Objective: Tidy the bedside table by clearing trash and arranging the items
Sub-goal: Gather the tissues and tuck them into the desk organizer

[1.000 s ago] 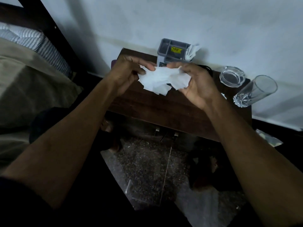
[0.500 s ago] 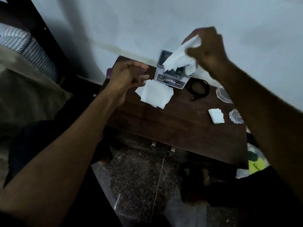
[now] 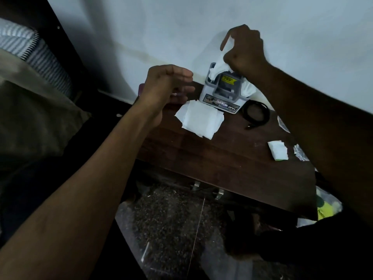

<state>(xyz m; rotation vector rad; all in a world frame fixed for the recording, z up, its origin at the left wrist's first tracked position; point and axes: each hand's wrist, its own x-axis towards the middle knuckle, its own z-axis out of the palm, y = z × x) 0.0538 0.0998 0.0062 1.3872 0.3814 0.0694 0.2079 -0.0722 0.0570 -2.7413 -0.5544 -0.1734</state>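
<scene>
1. a bedroom in a home.
2. a bed (image 3: 30,93) with striped mattress (image 3: 30,47) and dark frame (image 3: 66,43) sits at left.
3. a small wooden tabletop (image 3: 222,158) stands beside it against a plain wall (image 3: 161,27).

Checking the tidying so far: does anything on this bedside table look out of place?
Yes. A loose white tissue lies flat before the grey organiser box, and a small folded white paper sits apart nearer the right edge. The right hand grips another tissue.
</scene>
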